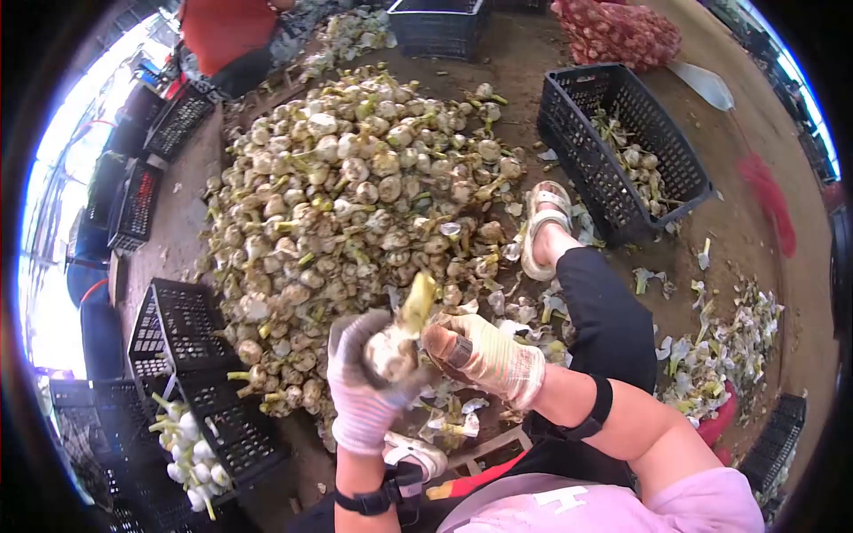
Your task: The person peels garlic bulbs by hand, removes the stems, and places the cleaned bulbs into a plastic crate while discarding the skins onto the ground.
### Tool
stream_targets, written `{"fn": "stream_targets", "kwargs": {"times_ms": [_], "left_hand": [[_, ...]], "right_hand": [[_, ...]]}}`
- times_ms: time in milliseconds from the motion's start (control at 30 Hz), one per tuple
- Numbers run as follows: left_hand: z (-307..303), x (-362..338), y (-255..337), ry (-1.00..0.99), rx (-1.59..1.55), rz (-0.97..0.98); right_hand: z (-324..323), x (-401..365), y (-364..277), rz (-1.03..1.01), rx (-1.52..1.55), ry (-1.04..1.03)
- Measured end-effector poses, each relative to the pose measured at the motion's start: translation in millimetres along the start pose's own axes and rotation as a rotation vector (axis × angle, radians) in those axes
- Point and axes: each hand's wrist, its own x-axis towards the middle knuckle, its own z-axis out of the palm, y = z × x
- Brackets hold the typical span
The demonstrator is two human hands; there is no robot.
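Note:
My left hand (362, 395), in a striped knit glove, is wrapped round a garlic bulb (389, 354) whose thick yellow-green stem points up and to the right. Some motion blur smears the fingers on that side. Just right of the bulb, my right hand (493, 355) wears a similar glove with dark, soiled fingertips. Its fingers are curled and pressed together close to the base of the stem; whatever they pinch is hidden. Beyond both hands rises a large heap of unpeeled garlic (346, 186) with short stems.
A black crate (622, 213) with some garlic stands at the right. Cleaner white bulbs (191, 453) lie by black crates (187, 333) at the left. Peeled skins (729, 355) litter the floor. A red mesh sack (617, 35) and another person (229, 35) are at the back.

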Motion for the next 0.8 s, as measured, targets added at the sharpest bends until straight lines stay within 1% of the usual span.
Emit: {"fn": "stream_targets", "kwargs": {"times_ms": [100, 167, 200, 233, 267, 300, 367, 400, 433, 500, 533, 567, 633, 700, 767, 800], "left_hand": [[-14.1, -18.5, 30.4, -0.015, 0.33, 0.289], [-18.8, -33.7, 40.6, 0.027, 0.5, 0.287], [-22.7, -40.4, 41.5, 0.034, 0.508, 0.283], [-26.5, -46.1, 41.0, 0.042, 0.58, 0.285], [-29.9, -50.4, 40.9, 0.049, 0.651, 0.286], [-32.9, -53.5, 41.6, 0.055, 0.656, 0.283], [-37.1, -57.4, 42.9, 0.088, 0.631, 0.286], [-37.1, -58.8, 43.7, 0.091, 0.631, 0.286], [-36.1, -60.6, 44.8, 0.095, 0.588, 0.263], [-32.2, -63.7, 46.5, 0.104, 0.499, 0.215], [-28.2, -63.9, 46.9, 0.103, 0.52, 0.202], [-28.1, -64.0, 45.9, 0.103, 0.517, 0.202], [-26.7, -63.7, 43.4, 0.05, 0.644, 0.248], [-26.1, -63.1, 40.3, 0.063, 0.644, 0.229], [-30.1, -62.5, 36.1, 0.065, 0.684, 0.297], [-32.5, -64.0, 34.4, 0.052, 0.664, 0.259]], "right_hand": [[16.6, 2.7, 5.9, -0.049, 0.009, -0.117], [21.5, -4.1, 5.0, -0.012, -0.032, -0.137], [24.2, -3.8, 8.7, -0.024, -0.028, -0.189], [26.7, -3.9, 10.5, -0.037, -0.024, -0.239], [28.4, -5.7, 8.1, -0.007, -0.013, -0.3], [29.4, -6.2, 10.7, -0.007, -0.015, -0.308], [29.7, -6.4, 17.2, 0.071, -0.074, -0.338], [28.6, -9.2, 10.8, 0.018, -0.096, -0.382], [27.4, -9.5, 13.0, 0.019, -0.096, -0.382], [26.7, -8.4, 15.1, -0.066, -0.193, -0.371], [27.7, -12.0, 13.0, -0.11, -0.205, -0.355], [29.3, -11.6, 13.3, -0.108, -0.207, -0.354], [31.7, -11.1, 14.2, -0.035, -0.169, -0.273], [29.0, -10.0, 11.0, -0.013, -0.23, -0.284], [27.0, -8.5, 8.9, 0.026, -0.341, -0.318], [26.1, -8.7, 10.1, 0.031, -0.344, -0.319]]}}
